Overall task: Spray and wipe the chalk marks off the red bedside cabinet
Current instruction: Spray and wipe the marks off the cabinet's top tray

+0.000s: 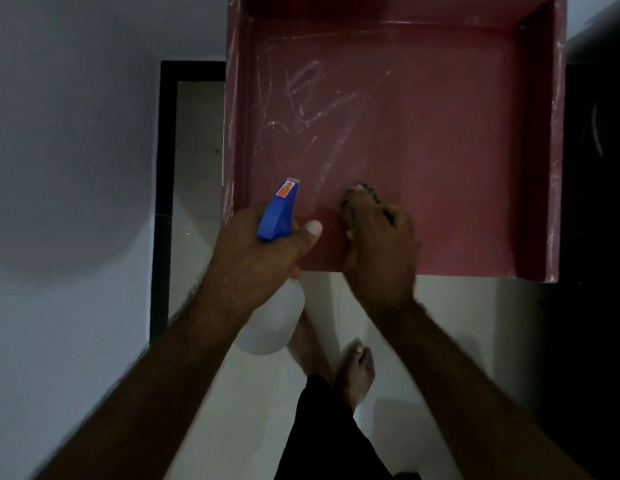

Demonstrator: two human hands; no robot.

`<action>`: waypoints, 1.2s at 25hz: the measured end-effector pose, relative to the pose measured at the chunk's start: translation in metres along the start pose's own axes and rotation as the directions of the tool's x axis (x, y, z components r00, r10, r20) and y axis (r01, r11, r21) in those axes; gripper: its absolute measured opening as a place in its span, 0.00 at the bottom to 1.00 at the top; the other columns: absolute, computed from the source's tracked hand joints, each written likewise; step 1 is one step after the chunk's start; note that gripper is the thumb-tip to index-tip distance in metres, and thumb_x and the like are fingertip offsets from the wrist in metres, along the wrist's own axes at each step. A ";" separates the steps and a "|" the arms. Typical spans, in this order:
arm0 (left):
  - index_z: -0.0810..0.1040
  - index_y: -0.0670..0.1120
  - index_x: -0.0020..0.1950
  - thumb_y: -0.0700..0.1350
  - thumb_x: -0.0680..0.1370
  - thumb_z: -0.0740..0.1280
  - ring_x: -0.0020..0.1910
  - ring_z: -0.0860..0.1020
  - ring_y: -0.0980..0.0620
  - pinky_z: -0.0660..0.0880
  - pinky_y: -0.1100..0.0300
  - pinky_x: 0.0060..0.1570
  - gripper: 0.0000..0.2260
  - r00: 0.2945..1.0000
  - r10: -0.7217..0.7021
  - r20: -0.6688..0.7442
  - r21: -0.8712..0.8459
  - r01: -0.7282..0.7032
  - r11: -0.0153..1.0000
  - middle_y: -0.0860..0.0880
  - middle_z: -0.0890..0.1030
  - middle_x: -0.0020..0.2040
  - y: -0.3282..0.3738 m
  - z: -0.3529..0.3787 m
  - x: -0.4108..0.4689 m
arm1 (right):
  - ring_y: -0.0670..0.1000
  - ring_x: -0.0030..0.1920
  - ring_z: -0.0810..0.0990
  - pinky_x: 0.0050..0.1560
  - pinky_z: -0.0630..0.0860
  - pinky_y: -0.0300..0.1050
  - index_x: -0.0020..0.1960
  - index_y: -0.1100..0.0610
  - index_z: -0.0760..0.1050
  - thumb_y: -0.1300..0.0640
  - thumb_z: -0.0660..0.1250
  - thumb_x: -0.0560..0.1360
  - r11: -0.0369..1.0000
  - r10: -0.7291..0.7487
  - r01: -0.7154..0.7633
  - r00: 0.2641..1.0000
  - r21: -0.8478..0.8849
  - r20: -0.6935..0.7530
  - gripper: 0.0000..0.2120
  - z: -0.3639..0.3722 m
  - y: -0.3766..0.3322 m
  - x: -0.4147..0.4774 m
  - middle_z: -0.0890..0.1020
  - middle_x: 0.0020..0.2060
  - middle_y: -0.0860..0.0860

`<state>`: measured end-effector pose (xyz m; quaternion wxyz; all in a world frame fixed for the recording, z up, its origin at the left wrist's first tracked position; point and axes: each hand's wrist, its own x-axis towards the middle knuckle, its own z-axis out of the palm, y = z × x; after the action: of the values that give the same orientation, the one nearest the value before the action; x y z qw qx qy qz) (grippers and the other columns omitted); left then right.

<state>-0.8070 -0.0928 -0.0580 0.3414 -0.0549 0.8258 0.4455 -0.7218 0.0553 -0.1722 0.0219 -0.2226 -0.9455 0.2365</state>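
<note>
From the head view I look straight down on the red bedside cabinet (457,161), whose recessed top has raised red walls at the left, far and right sides. Pale chalk marks (312,98) scrawl across the left and middle of that top, with more white smears along the left and right walls; the right part of the surface looks mostly bare red. My left hand (256,251) has its grip clamped around the neck of a spray bottle (279,213), thumb lying along the right side of the blue spray head, the nozzle with its red label pointing out over the near-left corner of the cabinet top. The bottle's white translucent body hangs below the hand, off the cabinet's front edge and above the floor. My right hand (378,247) is pressed palm-down on the near part of the top, just right of the spray head, its grip closed on a wadded cloth (362,194) whose pale and dark patches poke out past the fingertips and touch the red surface. Below, a bare foot (357,368) stands on the pale floor (440,341), beside dark clothing. The room is dim.
</note>
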 end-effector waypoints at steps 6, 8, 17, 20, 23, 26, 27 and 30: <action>0.76 0.41 0.48 0.51 0.76 0.71 0.30 0.81 0.57 0.72 0.76 0.29 0.13 1.000 -0.013 0.022 -0.006 0.013 1.000 0.41 0.82 0.38 0.007 0.004 0.009 | 0.57 0.63 0.75 0.58 0.74 0.58 0.76 0.49 0.70 0.66 0.70 0.73 0.977 -0.210 0.213 0.974 -0.030 0.080 0.33 -0.002 0.014 0.008 0.78 0.69 0.46; 0.76 0.41 0.48 0.52 0.76 0.72 0.29 0.81 0.57 0.71 0.75 0.28 0.14 1.000 -0.024 0.014 -0.014 0.025 1.000 0.42 0.82 0.38 0.010 0.005 0.010 | 0.58 0.62 0.75 0.57 0.73 0.57 0.75 0.50 0.71 0.65 0.68 0.75 0.999 -0.015 0.013 0.999 -0.043 -0.040 0.30 -0.006 0.010 0.010 0.79 0.67 0.46; 0.77 0.38 0.50 0.52 0.76 0.71 0.28 0.80 0.59 0.71 0.75 0.26 0.16 1.000 -0.013 0.025 0.000 0.013 1.000 0.37 0.82 0.40 0.018 0.002 0.016 | 0.59 0.66 0.74 0.62 0.73 0.61 0.78 0.50 0.69 0.66 0.67 0.74 0.957 -0.279 0.285 0.955 -0.055 0.101 0.34 -0.018 0.047 -0.009 0.75 0.74 0.46; 0.77 0.40 0.49 0.54 0.76 0.71 0.29 0.81 0.57 0.73 0.72 0.29 0.17 1.000 -0.010 0.027 0.027 0.009 1.000 0.40 0.83 0.39 0.017 -0.001 0.018 | 0.62 0.61 0.75 0.59 0.75 0.64 0.77 0.53 0.69 0.60 0.58 0.76 0.999 -0.027 0.026 0.999 -0.034 -0.032 0.29 -0.017 0.050 -0.003 0.79 0.69 0.51; 0.77 0.40 0.48 0.53 0.76 0.71 0.30 0.82 0.56 0.73 0.74 0.29 0.16 1.000 -0.015 0.025 0.009 0.015 1.000 0.40 0.83 0.38 0.014 -0.002 0.019 | 0.63 0.60 0.76 0.61 0.74 0.63 0.76 0.53 0.70 0.59 0.57 0.74 0.997 0.080 -0.082 0.994 -0.015 -0.077 0.29 -0.003 0.024 0.010 0.79 0.68 0.51; 0.77 0.43 0.46 0.53 0.76 0.71 0.31 0.82 0.55 0.74 0.69 0.32 0.14 0.999 -0.028 0.031 0.017 0.027 0.999 0.42 0.83 0.37 0.014 -0.001 0.019 | 0.60 0.62 0.76 0.62 0.73 0.60 0.76 0.49 0.68 0.61 0.63 0.76 0.984 -0.177 0.177 0.980 0.008 0.086 0.29 0.004 0.004 0.012 0.76 0.71 0.47; 0.77 0.43 0.46 0.53 0.76 0.71 0.31 0.82 0.54 0.74 0.66 0.34 0.13 0.999 -0.029 0.035 0.007 0.029 1.000 0.42 0.83 0.37 0.014 -0.002 0.019 | 0.59 0.63 0.75 0.61 0.73 0.58 0.76 0.48 0.68 0.61 0.67 0.76 0.962 -0.268 0.271 0.957 -0.016 0.114 0.30 0.003 0.006 0.012 0.75 0.73 0.45; 0.77 0.41 0.46 0.53 0.75 0.71 0.30 0.81 0.56 0.73 0.67 0.33 0.15 0.999 -0.038 0.026 0.001 0.038 0.999 0.42 0.83 0.37 0.019 -0.006 0.019 | 0.60 0.60 0.77 0.60 0.75 0.58 0.76 0.51 0.70 0.65 0.69 0.72 0.987 -0.149 0.150 0.988 -0.049 0.035 0.34 -0.005 0.031 0.026 0.78 0.69 0.48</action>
<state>-0.8315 -0.0822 -0.0542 0.3606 -0.0649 0.8202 0.4393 -0.7319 0.0935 -0.1841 0.0191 -0.1479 -0.9656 0.2131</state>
